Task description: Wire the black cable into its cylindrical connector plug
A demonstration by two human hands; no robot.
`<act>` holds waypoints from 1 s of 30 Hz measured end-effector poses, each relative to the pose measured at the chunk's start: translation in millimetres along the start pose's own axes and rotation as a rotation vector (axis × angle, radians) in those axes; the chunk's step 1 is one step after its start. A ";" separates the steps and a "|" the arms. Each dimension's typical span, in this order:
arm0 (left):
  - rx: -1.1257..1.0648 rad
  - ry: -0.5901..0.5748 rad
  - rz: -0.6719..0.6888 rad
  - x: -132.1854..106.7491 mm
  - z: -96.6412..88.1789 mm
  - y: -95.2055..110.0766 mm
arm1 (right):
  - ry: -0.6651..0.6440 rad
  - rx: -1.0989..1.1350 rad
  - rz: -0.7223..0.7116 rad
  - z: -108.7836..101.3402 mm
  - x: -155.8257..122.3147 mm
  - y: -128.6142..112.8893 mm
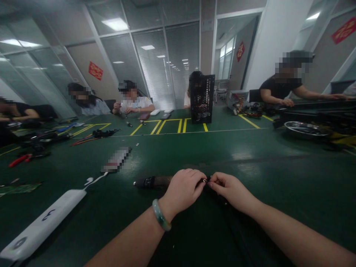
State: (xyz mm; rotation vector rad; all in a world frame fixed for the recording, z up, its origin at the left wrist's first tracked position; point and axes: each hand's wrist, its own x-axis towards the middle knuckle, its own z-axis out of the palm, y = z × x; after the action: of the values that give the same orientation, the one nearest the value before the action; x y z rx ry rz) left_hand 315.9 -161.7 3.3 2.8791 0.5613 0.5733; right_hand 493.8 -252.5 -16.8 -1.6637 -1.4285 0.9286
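My left hand [183,189], with a pale green bangle [160,215] on its wrist, and my right hand [230,191] meet over the green workbench [250,174]. Their fingertips pinch a small metal fitting [205,180] on a dark cord or strap; its exact form is hidden by my fingers. A dark cylindrical tool [151,182] with a black chuck-like end lies against my left hand, its far part hidden beneath that hand.
A white power strip [41,222] lies at the near left, beside a pixelated flat device [116,159]. Red-handled pliers [20,160], wires and parts lie further left. A metal tray [306,129] sits right, a black open computer case [202,98] ahead, and several co-workers sit around the bench.
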 end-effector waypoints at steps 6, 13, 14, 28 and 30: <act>-0.007 0.000 0.012 0.6 -0.3 -0.5 | 0.003 -0.011 -0.014 -0.4 0.5 0.5; -0.007 -0.010 0.008 0.5 -0.6 -0.7 | 0.010 -0.020 -0.003 -0.2 0.5 0.7; -0.012 -0.009 0.008 0.5 -0.5 -0.9 | 0.015 -0.022 -0.008 -0.1 0.5 0.8; 0.039 -0.056 -0.007 -0.8 1.3 1.8 | 0.012 -0.025 -0.017 1.7 1.1 0.6; 0.013 -0.059 0.004 -1.1 1.2 1.2 | 0.013 -0.029 -0.023 1.9 1.7 2.2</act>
State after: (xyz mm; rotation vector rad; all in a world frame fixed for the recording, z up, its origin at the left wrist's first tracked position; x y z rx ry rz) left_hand 315.8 -163.3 2.0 2.8995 0.5524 0.4850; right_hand 493.4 -250.9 -19.8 -1.6684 -1.4551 0.8867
